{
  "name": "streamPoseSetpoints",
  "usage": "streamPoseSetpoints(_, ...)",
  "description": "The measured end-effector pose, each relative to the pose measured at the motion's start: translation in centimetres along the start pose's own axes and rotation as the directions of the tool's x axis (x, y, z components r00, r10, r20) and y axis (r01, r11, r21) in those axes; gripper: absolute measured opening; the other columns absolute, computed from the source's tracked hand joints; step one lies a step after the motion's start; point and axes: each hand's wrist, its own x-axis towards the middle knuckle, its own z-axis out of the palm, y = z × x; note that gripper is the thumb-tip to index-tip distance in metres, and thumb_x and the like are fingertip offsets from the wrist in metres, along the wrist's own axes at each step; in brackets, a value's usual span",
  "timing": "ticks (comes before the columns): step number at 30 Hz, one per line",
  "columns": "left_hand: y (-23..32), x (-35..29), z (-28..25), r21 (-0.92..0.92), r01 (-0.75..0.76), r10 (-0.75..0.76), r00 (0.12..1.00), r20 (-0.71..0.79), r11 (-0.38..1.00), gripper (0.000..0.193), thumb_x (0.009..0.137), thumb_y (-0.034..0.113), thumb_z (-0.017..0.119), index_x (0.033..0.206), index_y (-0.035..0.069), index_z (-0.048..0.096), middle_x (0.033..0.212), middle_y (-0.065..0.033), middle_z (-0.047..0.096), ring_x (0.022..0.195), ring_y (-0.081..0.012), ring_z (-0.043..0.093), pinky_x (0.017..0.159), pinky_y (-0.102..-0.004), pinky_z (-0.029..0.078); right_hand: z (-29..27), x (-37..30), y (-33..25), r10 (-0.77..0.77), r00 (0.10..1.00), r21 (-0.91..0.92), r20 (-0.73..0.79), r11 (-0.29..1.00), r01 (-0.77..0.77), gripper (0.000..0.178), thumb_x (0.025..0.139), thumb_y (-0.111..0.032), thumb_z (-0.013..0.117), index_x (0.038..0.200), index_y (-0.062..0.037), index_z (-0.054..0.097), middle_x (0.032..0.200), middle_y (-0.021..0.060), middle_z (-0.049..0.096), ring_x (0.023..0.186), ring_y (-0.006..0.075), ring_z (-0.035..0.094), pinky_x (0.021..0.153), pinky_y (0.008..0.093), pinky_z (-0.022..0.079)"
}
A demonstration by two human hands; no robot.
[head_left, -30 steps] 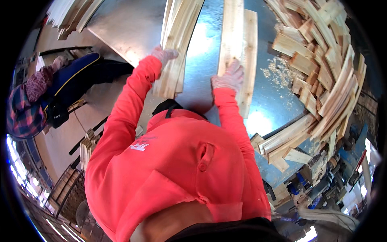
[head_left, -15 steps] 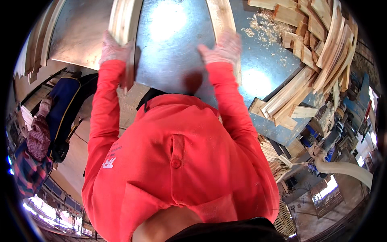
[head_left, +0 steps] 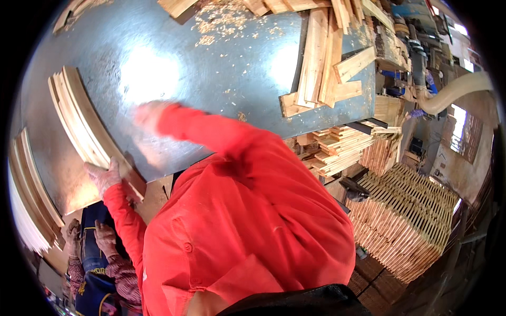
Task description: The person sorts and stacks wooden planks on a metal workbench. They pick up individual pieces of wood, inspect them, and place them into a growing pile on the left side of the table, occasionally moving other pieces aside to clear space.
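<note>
My left hand (head_left: 105, 176), in a thin pale glove, grips the near end of a stack of wooden boards (head_left: 79, 113). Its thumb lies against the boards' right side and its fingers are over the left part. Several long, narrow boards stand close together there on the metal table (head_left: 211, 100). To the right of the stack, my right hand (head_left: 150, 116) is above the bare metal, apart from the boards. Motion smears its fingers, and nothing can be made out in it.
Loose boards (head_left: 321, 58) lie at the table's right, with wood shavings (head_left: 221, 21) toward the far side. More boards (head_left: 31, 184) are bundled at far left. A co-worker's hands (head_left: 105, 237) are close at lower left. Stacked slats (head_left: 400, 216) stand at right.
My view has turned to the right. My right hand has left the single board and swung leftward; that board no longer lies apart from the stack. The left hand stays at the stack.
</note>
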Motion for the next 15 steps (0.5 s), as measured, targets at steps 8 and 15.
streamPoseSetpoints(8, -2.4, 0.9, -2.8, 0.273, 0.019, -0.03, 0.999, 0.037, 0.962, 0.102, 0.076, 0.047, 0.067, 0.153, 0.013, 0.009, 0.148, -0.0272, 0.031, 0.133, -0.0422, 0.038, 0.107, -0.0452, 0.035, -20.8, -24.1, 20.0, 0.794, 0.027, -0.01, -0.607, 0.027, -1.0, 0.119, 0.069, -0.065, 0.071, 0.153, -0.0163, 0.001, 0.152, 0.0286, 0.02, 0.141, 0.0383, 0.023, 0.107, 0.0582, 0.027)
streamPoseSetpoints(15, 10.6, -5.7, -2.7, -0.058, -0.667, 0.602, 0.704, -0.375, 0.743, 0.095, 0.077, 0.038, 0.075, 0.149, 0.005, 0.023, 0.149, -0.0213, 0.03, 0.136, -0.0373, 0.034, 0.109, -0.0417, 0.034, -25.5, -28.9, 23.4, 0.853, 0.061, 0.143, -0.518, 0.157, -0.977, 0.114, 0.066, -0.047, 0.079, 0.15, -0.0132, 0.01, 0.138, 0.0212, 0.045, 0.123, 0.0348, 0.052, 0.101, 0.0443, 0.043)
